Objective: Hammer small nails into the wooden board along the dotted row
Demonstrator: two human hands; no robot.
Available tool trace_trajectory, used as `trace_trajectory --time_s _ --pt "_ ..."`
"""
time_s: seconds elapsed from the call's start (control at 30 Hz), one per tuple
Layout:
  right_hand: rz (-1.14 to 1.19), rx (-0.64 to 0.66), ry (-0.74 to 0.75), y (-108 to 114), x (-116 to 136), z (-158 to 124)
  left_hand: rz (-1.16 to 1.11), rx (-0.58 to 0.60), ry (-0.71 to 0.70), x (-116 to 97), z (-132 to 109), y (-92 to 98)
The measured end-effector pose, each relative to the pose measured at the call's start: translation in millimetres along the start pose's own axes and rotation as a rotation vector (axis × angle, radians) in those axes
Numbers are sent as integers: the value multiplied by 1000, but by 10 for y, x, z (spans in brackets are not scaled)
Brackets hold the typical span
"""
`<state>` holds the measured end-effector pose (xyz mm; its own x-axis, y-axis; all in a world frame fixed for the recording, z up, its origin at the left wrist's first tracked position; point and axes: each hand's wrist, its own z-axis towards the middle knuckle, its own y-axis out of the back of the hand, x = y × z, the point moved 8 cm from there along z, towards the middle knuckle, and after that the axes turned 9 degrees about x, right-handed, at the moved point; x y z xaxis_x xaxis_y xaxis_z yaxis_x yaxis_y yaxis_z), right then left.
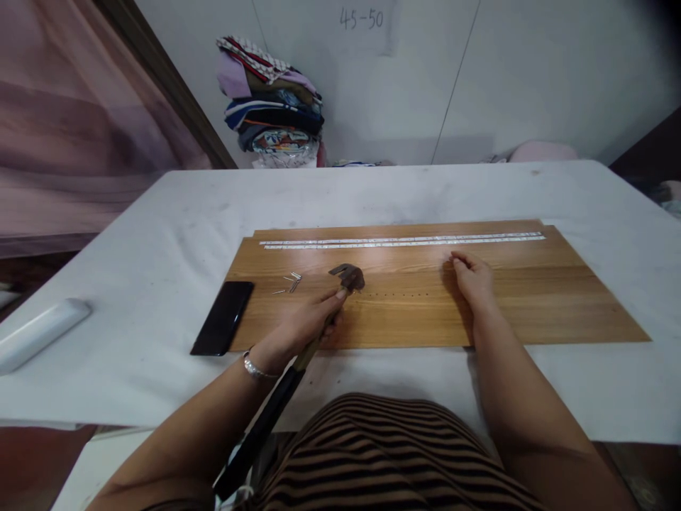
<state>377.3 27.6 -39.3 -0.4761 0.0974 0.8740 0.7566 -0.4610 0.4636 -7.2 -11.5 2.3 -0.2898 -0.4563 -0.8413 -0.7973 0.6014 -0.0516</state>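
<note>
Up on the white wall, handwritten figures [362, 18] read "45-50", the only writing that can be made out. Below it, against the wall, sits a stack of folded fabrics [274, 106] in mixed prints and colours.

Down to the surface: a table [159, 234] under a white, slightly smudged cloth, and on it a long wooden board [532, 312], warm brown with straight grain running lengthwise. Along the board's far edge lie two thin silvery strips [404, 241], side by side. A faint row of small dark dots [394, 293] crosses the middle of the board.

Now the hands. The left hand [311, 319] is wrapped around the hammer [348, 277] high on its handle, close to the dark metal head, which rests on the board at the left end of the dotted row. The black grip trails back off the table edge. A silver bracelet [255, 367] circles that wrist.

The right hand [472, 280] lies on the board to the right of the dots, fingers curled in. Whether it pinches anything, I cannot tell.

A few loose nails [291, 282] lie near the hammer head, and a black phone [223, 317] overlaps the board's left corner.
</note>
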Motion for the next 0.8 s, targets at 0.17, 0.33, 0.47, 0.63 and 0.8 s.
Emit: trace_trajectory --time_s 0.17,0.33,0.47,0.63,0.8 --pt "-5 5 1 8 32 -14 0 -2 6 34 8 -13" --pt "-4 6 3 0 49 -19 -16 4 16 58 14 -49" --pt "-2 17 1 -11 28 -3 -37 9 19 68 24 -56" --pt "-15 10 7 -2 8 6 -17 10 7 26 11 -66" --pt "-26 -2 13 -2 -1 6 -2 11 6 -9 -7 -57"
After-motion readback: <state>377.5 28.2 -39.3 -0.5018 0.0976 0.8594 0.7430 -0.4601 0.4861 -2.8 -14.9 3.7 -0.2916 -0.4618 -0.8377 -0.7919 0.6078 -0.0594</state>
